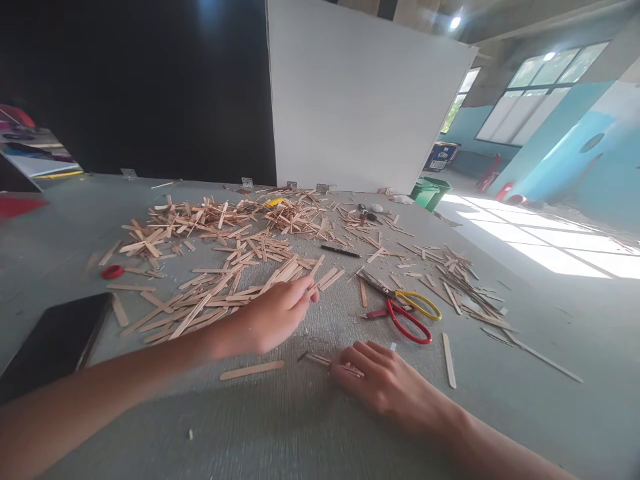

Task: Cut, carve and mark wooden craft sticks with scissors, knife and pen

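Note:
My left hand [280, 313] reaches over the near edge of the stick pile. Its fingers are pinched on a wooden craft stick [317, 267], which pokes up past the fingertips. Lower right, my right hand [373, 377] is closed close to the tabletop around a thin, pale, stick-like piece [320, 359] with a dark tip; I cannot make out exactly what it is. A single craft stick [251, 371] lies between my forearms. Scissors [400, 307] with one yellow and one red handle rest beyond my right hand, with a dark red tool partly under them.
A heap of craft sticks [200, 217] spreads across the grey table [210, 453]. At the left lie a black phone [55, 333] and a red ring of tape [112, 272]. A black pen [340, 251] lies mid-table. Black and white panels [360, 100] stand behind; a green bin [427, 193] is beyond.

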`<state>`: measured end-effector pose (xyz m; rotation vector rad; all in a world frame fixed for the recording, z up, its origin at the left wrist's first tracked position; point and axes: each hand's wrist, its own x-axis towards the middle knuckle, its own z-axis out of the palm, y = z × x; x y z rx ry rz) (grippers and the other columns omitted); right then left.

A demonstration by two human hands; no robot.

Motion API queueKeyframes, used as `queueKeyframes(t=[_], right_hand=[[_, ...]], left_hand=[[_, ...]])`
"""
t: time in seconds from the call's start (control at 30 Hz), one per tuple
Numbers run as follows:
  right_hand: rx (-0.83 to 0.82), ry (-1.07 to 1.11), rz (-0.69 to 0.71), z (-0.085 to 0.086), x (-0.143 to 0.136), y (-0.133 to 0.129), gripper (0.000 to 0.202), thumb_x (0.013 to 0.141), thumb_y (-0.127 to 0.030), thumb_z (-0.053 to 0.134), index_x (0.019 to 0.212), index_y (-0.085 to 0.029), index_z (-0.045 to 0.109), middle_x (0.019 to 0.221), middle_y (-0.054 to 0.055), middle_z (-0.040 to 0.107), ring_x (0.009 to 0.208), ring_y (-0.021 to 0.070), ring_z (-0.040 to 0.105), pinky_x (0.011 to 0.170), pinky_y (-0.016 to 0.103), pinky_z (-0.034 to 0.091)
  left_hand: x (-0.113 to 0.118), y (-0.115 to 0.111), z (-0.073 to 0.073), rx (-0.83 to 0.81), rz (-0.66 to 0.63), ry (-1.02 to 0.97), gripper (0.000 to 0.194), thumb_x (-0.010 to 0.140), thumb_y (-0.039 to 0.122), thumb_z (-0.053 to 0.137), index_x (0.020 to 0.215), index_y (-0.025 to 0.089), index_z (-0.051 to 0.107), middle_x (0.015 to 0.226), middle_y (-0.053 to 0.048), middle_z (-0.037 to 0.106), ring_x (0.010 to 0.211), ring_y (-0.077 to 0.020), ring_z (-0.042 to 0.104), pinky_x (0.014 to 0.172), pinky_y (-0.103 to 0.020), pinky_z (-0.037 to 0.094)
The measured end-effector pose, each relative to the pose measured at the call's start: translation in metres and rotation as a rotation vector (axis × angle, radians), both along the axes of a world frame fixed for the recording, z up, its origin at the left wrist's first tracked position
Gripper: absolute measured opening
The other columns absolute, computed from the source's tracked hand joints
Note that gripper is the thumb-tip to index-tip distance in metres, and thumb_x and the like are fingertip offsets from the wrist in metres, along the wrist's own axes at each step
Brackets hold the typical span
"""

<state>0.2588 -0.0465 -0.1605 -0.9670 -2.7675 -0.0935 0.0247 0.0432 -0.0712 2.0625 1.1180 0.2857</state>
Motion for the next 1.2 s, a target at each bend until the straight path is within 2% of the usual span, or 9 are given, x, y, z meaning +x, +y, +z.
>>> queueKeyframes(t=[0.17,0.33,0.5,0.6,0.67,0.73,0.87,1.07,1.2], right_hand=[[0.018,0.126,-0.066,-0.006,0.001,0.002,0.023,0.110,-0.010,0.047,0.099,-0.012,0.067,0.106,0.012,0.070,0.087,0.0243,0.062,0.072,0.038,0.052],[0.205,0.188,-0.120,-0.013,0.005,0.010,0.033,0.103,0.003,0.044,0.085,-0.013,0.066,0.094,0.013,0.070,0.079,0.0234,0.061,0.068,0.037,0.053],[0.228,0.279,-0.198,-0.009,0.010,0.016,0.030,0.105,0.000,0.041,0.089,-0.016,0.061,0.082,0.009,0.068,0.069,0.0206,0.062,0.062,0.033,0.053],[0.164,0.440,-0.378,0.001,0.017,0.015,0.018,0.109,-0.009,0.044,0.101,-0.017,0.059,0.071,-0.001,0.064,0.053,0.0132,0.056,0.052,0.024,0.049],[0.085,0.629,-0.533,0.008,0.021,0.012,0.013,0.109,-0.016,0.051,0.101,-0.020,0.060,0.068,-0.004,0.064,0.050,0.0109,0.056,0.050,0.021,0.047],[-0.018,0.817,-0.609,0.011,0.020,0.010,0.013,0.108,-0.021,0.054,0.099,-0.022,0.063,0.068,-0.005,0.065,0.049,0.0101,0.059,0.050,0.020,0.050],[-0.155,0.999,-0.531,0.012,0.013,0.005,0.013,0.106,-0.020,0.056,0.103,-0.022,0.069,0.065,-0.005,0.069,0.051,0.0098,0.066,0.056,0.019,0.056],[-0.085,1.013,-0.439,0.010,0.006,0.002,0.010,0.102,-0.017,0.065,0.101,-0.023,0.074,0.067,-0.005,0.073,0.054,0.0099,0.068,0.057,0.019,0.058],[-0.077,1.023,-0.439,0.008,0.005,0.001,0.011,0.101,-0.016,0.067,0.103,-0.023,0.075,0.068,-0.005,0.074,0.055,0.0098,0.070,0.058,0.018,0.059]], left_hand=[[-0.001,0.002,-0.004,-0.038,0.006,-0.028,0.023,0.109,0.034,0.030,0.098,0.024,0.048,0.070,0.003,0.053,0.061,-0.0186,0.053,0.058,-0.030,0.039],[-0.001,0.003,-0.005,-0.074,0.005,-0.040,0.023,0.108,0.035,0.031,0.098,0.024,0.048,0.070,0.003,0.055,0.065,-0.0190,0.052,0.060,-0.029,0.041],[-0.002,0.004,-0.003,-0.190,-0.055,-0.004,0.020,0.108,0.038,0.033,0.102,0.024,0.046,0.078,0.000,0.064,0.060,-0.0171,0.054,0.060,-0.029,0.045],[-0.002,0.000,0.000,-0.309,-0.103,0.030,0.022,0.108,0.043,0.034,0.102,0.025,0.046,0.072,0.004,0.056,0.059,-0.0167,0.050,0.054,-0.026,0.042],[0.000,-0.006,0.000,-0.350,-0.148,0.027,0.025,0.109,0.046,0.035,0.100,0.025,0.047,0.070,0.005,0.047,0.061,-0.0158,0.045,0.053,-0.024,0.038],[0.003,-0.013,0.001,-0.359,-0.199,0.015,0.024,0.110,0.044,0.035,0.101,0.025,0.048,0.070,0.006,0.045,0.062,-0.0153,0.043,0.055,-0.024,0.036],[0.008,-0.027,0.003,-0.432,-0.254,0.043,0.020,0.111,0.038,0.033,0.106,0.024,0.047,0.071,0.005,0.049,0.062,-0.0150,0.045,0.058,-0.025,0.036],[0.012,-0.034,0.006,-0.458,-0.239,0.024,0.023,0.111,0.039,0.030,0.106,0.025,0.047,0.069,0.007,0.044,0.060,-0.0150,0.040,0.058,-0.026,0.035],[0.013,-0.035,0.005,-0.455,-0.224,0.004,0.026,0.110,0.043,0.033,0.108,0.024,0.050,0.069,0.006,0.045,0.062,-0.0159,0.040,0.060,-0.028,0.034]])
